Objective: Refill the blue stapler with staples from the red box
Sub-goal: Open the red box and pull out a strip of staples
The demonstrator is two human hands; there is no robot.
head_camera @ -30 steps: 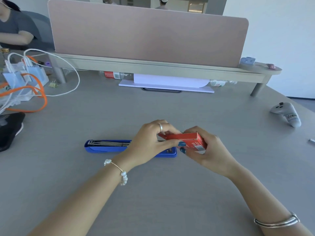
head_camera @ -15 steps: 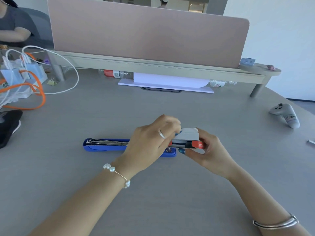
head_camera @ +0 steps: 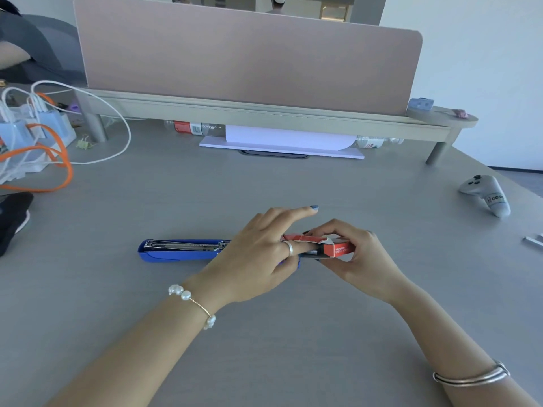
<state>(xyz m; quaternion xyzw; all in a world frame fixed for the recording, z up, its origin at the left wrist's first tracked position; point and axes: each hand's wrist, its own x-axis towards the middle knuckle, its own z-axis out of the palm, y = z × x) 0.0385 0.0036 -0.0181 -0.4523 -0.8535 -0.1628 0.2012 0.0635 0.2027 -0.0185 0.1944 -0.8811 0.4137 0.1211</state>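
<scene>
The blue stapler (head_camera: 176,251) lies flat on the grey table, swung open, its metal staple channel facing up; its right end is hidden behind my left hand. My right hand (head_camera: 363,259) grips the small red box (head_camera: 338,248) just right of the stapler, a little above the table. The box's torn red flap is lifted at its left end. My left hand (head_camera: 258,254) is at that open end, ring finger reaching into the box, index finger stretched out above. Whether staples are pinched is hidden.
A grey game controller (head_camera: 484,195) lies at the far right, loose staple strips (head_camera: 533,240) near the right edge. White and orange cables (head_camera: 58,160) with chargers crowd the far left. A raised shelf (head_camera: 264,113) with a pink divider and white paper (head_camera: 282,141) beneath spans the back.
The box has been turned and its flap opened. My left hand's fingers have shifted from the box's end into its opening, with the index finger now stretched out.
</scene>
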